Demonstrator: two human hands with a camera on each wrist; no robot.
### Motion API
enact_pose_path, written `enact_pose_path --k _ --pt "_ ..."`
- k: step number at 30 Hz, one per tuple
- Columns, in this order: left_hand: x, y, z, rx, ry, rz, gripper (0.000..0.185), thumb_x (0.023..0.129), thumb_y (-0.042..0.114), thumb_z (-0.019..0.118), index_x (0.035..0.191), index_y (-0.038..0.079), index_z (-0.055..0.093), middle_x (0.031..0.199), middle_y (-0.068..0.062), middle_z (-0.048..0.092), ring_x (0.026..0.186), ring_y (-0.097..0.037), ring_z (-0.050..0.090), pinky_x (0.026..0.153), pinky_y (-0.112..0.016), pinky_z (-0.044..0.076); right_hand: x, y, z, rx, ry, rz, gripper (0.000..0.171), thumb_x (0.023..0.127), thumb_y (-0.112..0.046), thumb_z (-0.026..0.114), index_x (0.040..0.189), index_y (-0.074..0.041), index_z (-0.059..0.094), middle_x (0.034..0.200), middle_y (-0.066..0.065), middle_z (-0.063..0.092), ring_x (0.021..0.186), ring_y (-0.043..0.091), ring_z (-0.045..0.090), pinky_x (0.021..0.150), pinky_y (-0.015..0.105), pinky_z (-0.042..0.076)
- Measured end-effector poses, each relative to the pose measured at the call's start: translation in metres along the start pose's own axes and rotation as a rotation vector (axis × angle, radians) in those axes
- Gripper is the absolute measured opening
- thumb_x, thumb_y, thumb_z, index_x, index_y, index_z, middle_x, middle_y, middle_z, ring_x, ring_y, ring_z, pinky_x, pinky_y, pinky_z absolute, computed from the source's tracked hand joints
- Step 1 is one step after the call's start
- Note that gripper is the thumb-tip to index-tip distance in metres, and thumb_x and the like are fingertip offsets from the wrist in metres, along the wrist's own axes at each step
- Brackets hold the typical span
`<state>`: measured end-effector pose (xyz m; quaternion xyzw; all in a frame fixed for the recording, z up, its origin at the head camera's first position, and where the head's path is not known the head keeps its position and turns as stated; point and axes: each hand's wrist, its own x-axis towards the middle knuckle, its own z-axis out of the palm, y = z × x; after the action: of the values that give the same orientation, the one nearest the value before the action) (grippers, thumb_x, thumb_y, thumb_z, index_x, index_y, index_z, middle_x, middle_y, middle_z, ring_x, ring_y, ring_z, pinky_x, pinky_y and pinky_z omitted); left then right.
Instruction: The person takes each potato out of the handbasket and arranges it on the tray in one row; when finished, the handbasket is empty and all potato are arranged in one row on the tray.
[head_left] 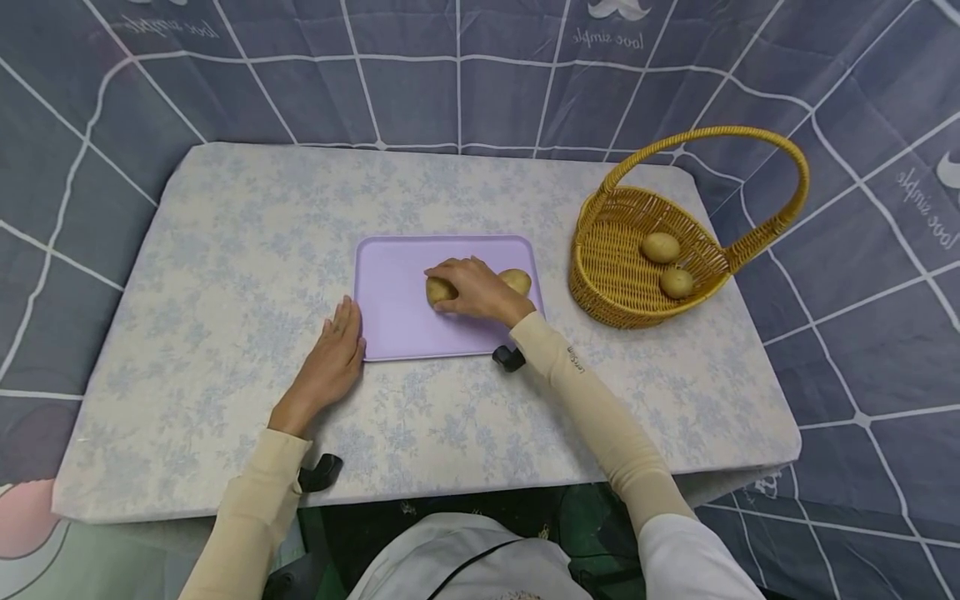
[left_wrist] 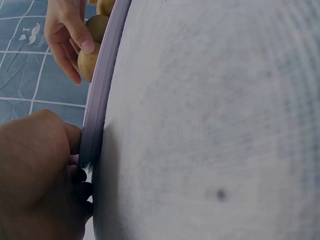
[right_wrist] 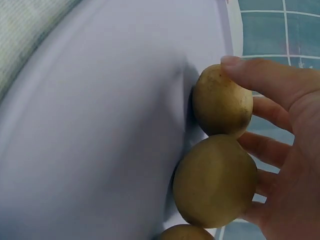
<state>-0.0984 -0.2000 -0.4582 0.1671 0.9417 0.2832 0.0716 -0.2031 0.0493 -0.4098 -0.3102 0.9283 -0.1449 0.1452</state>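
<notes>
Two hands at work, listed near to far; left hand [head_left: 332, 354], lower centre-left of the head view, lies flat on the table [head_left: 225, 275] with fingers straight and together, its fingertips against the left rim of the lilac tray [head_left: 390, 325]; the left wrist view shows those fingers pressed to the tray's edge, holding nothing.

Right hand [head_left: 476, 290], centre of the head view, is cupped over potatoes on the tray, fingers curled; the right wrist view shows the thumb laid on the upper potato [right_wrist: 222, 101] and the fingers behind the lower potato [right_wrist: 216, 181], both touching each other and resting on the tray surface; a third potato [right_wrist: 184, 233] shows only as a sliver at the bottom edge of that view.

In the head view one potato [head_left: 439, 290] shows at the left of the fingers and another [head_left: 517, 280] pokes out at the right of the hand; the row thus runs left to right across the tray, under the palm; the right hand is on them, the left hand is well apart at the tray's rim.

Wicker basket [head_left: 622, 275], right of the tray and apart from it, holds two more potatoes [head_left: 660, 247]; patterned backdrop beyond.
</notes>
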Motion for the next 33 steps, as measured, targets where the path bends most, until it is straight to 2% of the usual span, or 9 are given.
enact_pose_path --k 4,6,10,14,17,20,24,30,33 --pt "-0.002 -0.002 -0.001 -0.001 0.001 0.01 0.055 0.097 0.018 0.027 0.14 -0.002 -0.002 0.146 -0.018 -0.006 0.134 -0.029 -0.004 0.108 -0.044 0.001 -0.008 -0.001 -0.009 0.048 0.045 0.0 0.063 0.079 -0.043 0.062 0.134 -0.021 0.04 0.136 0.0 0.04 0.126 0.015 0.033 0.106 0.039 0.022" --pt "-0.004 -0.004 -0.003 0.002 0.0 0.016 0.055 0.097 0.017 0.027 0.139 -0.004 -0.002 0.146 -0.019 -0.006 0.134 -0.03 -0.004 0.108 -0.045 0.001 -0.02 0.0 -0.021 0.136 0.135 -0.002 0.065 0.079 -0.044 0.062 0.134 -0.021 0.039 0.137 0.0 0.038 0.127 0.014 0.032 0.105 0.034 0.024" --pt "-0.007 -0.007 -0.007 -0.002 -0.002 0.018 0.055 0.097 0.017 0.027 0.139 -0.005 -0.002 0.145 -0.02 -0.006 0.134 -0.031 -0.004 0.108 -0.045 0.0 -0.068 0.007 -0.059 0.457 0.361 0.028 0.063 0.08 -0.036 0.064 0.135 -0.02 0.038 0.139 -0.001 0.036 0.128 0.012 0.03 0.106 0.03 0.023" --pt "-0.01 -0.013 -0.012 -0.011 -0.001 0.009 0.056 0.097 0.018 0.027 0.139 -0.004 -0.003 0.146 -0.019 -0.008 0.134 -0.03 -0.006 0.108 -0.045 -0.001 -0.122 0.024 -0.098 0.745 0.611 0.03 0.058 0.082 -0.014 0.063 0.134 -0.008 0.039 0.138 0.007 0.038 0.126 0.021 0.035 0.105 0.036 0.026" --pt "-0.016 -0.019 -0.014 -0.009 -0.002 -0.003 0.055 0.097 0.019 0.026 0.139 -0.003 -0.004 0.146 -0.018 -0.01 0.134 -0.03 -0.007 0.108 -0.045 -0.002 -0.145 0.048 -0.117 0.82 0.772 0.052 0.056 0.081 -0.007 0.062 0.132 -0.003 0.04 0.136 0.012 0.039 0.123 0.027 0.038 0.103 0.042 0.028" --pt "-0.019 -0.022 -0.015 -0.011 -0.003 -0.008 0.056 0.098 0.019 0.025 0.139 -0.004 -0.004 0.145 -0.018 -0.011 0.133 -0.031 -0.008 0.108 -0.046 -0.003 -0.155 0.079 -0.131 0.811 0.856 0.139 0.055 0.081 -0.009 0.063 0.132 -0.006 0.042 0.136 0.01 0.04 0.124 0.028 0.038 0.103 0.042 0.029" --pt "-0.022 -0.022 -0.014 -0.015 -0.002 -0.009 0.055 0.098 0.018 0.025 0.138 -0.005 -0.004 0.145 -0.02 -0.011 0.133 -0.032 -0.008 0.107 -0.047 -0.003 -0.155 0.118 -0.144 0.748 0.843 0.324 0.055 0.081 -0.018 0.063 0.132 -0.014 0.043 0.137 0.009 0.039 0.124 0.028 0.037 0.103 0.037 0.029" --pt "-0.022 -0.017 -0.014 -0.021 0.001 -0.002 0.055 0.097 0.016 0.026 0.138 -0.006 -0.004 0.145 -0.02 -0.011 0.133 -0.032 -0.008 0.107 -0.047 -0.004 -0.15 0.172 -0.132 0.751 0.663 0.559 0.058 0.082 -0.028 0.062 0.135 -0.017 0.039 0.14 0.009 0.033 0.127 0.027 0.032 0.104 0.039 0.028" --pt "-0.02 -0.015 -0.014 -0.018 0.003 0.009 0.055 0.097 0.016 0.026 0.138 -0.006 -0.004 0.145 -0.021 -0.01 0.133 -0.033 -0.007 0.107 -0.047 -0.003 -0.149 0.196 -0.123 0.673 0.582 0.63 0.06 0.082 -0.033 0.062 0.135 -0.015 0.039 0.138 0.011 0.036 0.126 0.027 0.034 0.101 0.041 0.03"
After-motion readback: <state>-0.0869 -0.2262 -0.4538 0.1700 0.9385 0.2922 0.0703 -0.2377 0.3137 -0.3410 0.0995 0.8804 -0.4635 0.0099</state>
